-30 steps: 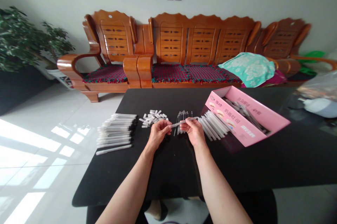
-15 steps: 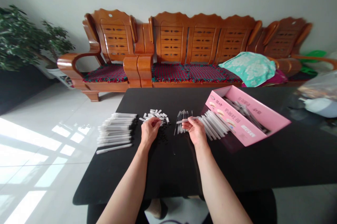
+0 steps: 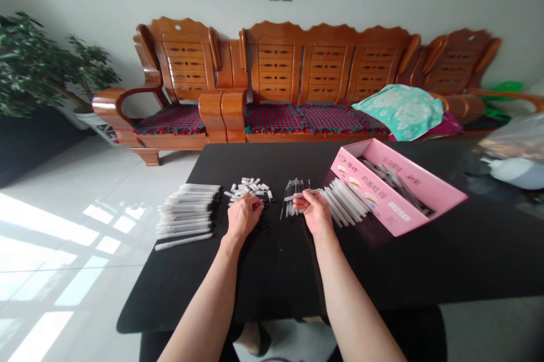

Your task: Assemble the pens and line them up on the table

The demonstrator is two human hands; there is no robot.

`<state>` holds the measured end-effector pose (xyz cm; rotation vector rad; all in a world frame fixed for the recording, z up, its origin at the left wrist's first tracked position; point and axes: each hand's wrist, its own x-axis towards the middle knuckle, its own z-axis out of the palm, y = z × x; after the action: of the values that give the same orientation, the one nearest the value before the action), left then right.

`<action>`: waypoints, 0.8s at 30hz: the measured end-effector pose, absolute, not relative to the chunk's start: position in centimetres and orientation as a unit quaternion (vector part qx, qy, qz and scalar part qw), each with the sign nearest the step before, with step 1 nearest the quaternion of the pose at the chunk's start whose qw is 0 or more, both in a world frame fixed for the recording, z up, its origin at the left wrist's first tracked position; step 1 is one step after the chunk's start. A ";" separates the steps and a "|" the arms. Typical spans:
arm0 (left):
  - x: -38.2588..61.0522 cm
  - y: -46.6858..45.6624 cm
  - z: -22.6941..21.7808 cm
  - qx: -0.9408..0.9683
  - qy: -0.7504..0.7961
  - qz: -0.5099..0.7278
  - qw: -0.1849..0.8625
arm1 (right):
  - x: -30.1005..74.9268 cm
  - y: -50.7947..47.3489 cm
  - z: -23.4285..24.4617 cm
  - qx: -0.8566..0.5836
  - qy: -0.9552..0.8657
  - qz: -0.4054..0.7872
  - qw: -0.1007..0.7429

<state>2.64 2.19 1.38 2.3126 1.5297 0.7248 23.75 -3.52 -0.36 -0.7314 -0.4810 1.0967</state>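
Observation:
My right hand (image 3: 315,213) grips a whitish pen barrel (image 3: 290,198), which lies crosswise above a row of thin pen refills (image 3: 296,185). Beside that hand, translucent pen barrels (image 3: 345,203) lie side by side. My left hand (image 3: 243,216) has its fingers pinched together just in front of a loose heap of white pen caps (image 3: 251,184). Whatever it holds, if anything, is hidden by the fingers. Small black pieces (image 3: 266,228) are scattered close to its fingertips. Farther left, white pens with black ends (image 3: 187,210) lie in a stacked row.
A pink box (image 3: 395,216) with grey-white pen parts inside stands slanted on the black table (image 3: 280,277), right of the barrels. A plastic bag (image 3: 516,147) sits at the right end. Behind the table is a wooden sofa (image 3: 276,62).
My left hand has drawn back slightly from the white caps toward the small black pieces. My right hand keeps the pen barrel in nearly the same place.

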 end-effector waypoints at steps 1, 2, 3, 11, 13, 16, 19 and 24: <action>2.6 2.1 1.6 0.806 0.530 0.229 0.132 | 23.7 -3.5 -0.3 -0.336 -0.221 0.504 0.764; 2.5 2.0 1.8 0.812 0.529 0.211 0.129 | 23.7 -3.6 -0.3 -0.335 -0.221 0.504 0.765; 2.5 1.9 1.9 0.817 0.528 0.195 0.126 | 23.7 -3.6 -0.3 -0.335 -0.221 0.504 0.765; 2.6 1.7 2.4 0.826 0.507 0.191 0.153 | 23.7 -3.5 -0.3 -0.335 -0.219 0.499 0.769; 2.8 1.9 2.0 0.800 0.490 0.257 0.233 | 23.7 -3.5 -0.3 -0.335 -0.220 0.501 0.767; 3.4 2.0 1.3 0.697 0.422 0.360 0.454 | 23.6 -3.6 -0.3 -0.333 -0.227 0.505 0.763; 4.2 1.9 0.9 0.586 0.355 0.403 0.606 | 23.4 -3.7 0.0 -0.332 -0.237 0.512 0.756; 4.8 1.3 1.0 0.542 0.315 0.396 0.672 | 23.0 -3.8 0.3 -0.339 -0.254 0.518 0.743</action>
<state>4.83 1.27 1.03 1.2199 0.7088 0.8910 22.95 -3.78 0.25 -0.7438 -0.5561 1.1357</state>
